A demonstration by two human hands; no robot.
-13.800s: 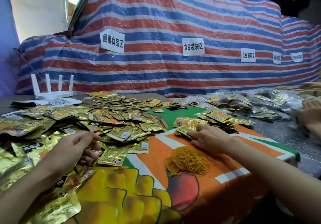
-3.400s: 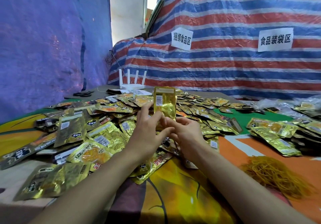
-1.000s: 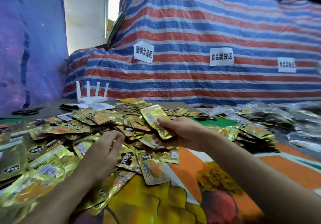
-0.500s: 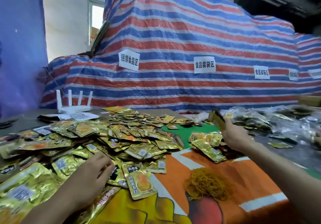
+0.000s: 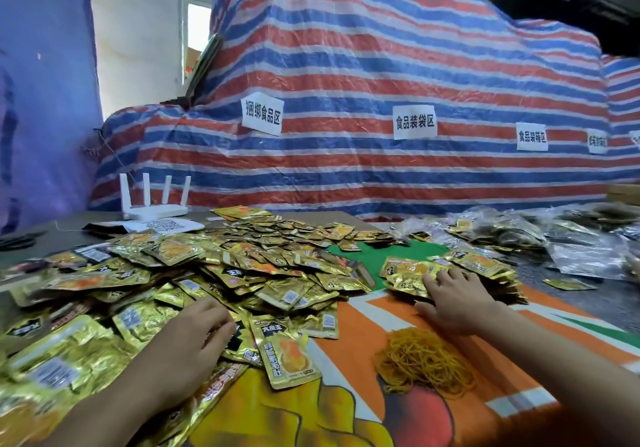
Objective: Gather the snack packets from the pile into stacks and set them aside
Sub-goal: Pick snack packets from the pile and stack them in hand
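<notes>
A big loose pile of gold foil snack packets (image 5: 214, 273) covers the left and middle of the table. My left hand (image 5: 188, 342) lies on the near edge of that pile, fingers bent over the packets; I cannot tell whether it holds one. To the right, a smaller stack of set-aside packets (image 5: 460, 270) lies on the green and orange cloth. My right hand (image 5: 453, 299) rests flat on that stack with its fingers spread. One packet (image 5: 285, 353) lies face up between my hands.
A heap of orange rubber bands (image 5: 420, 361) lies near my right forearm. A white router (image 5: 154, 204) and papers (image 5: 162, 226) sit at the back left. Clear bags of packets (image 5: 554, 235) fill the far right. A striped tarp wall (image 5: 363, 100) stands behind the table.
My right hand carried a bundle of packets to the right, lowered it onto the set-aside stack and now lies flat on it. My left hand stayed on the pile.
</notes>
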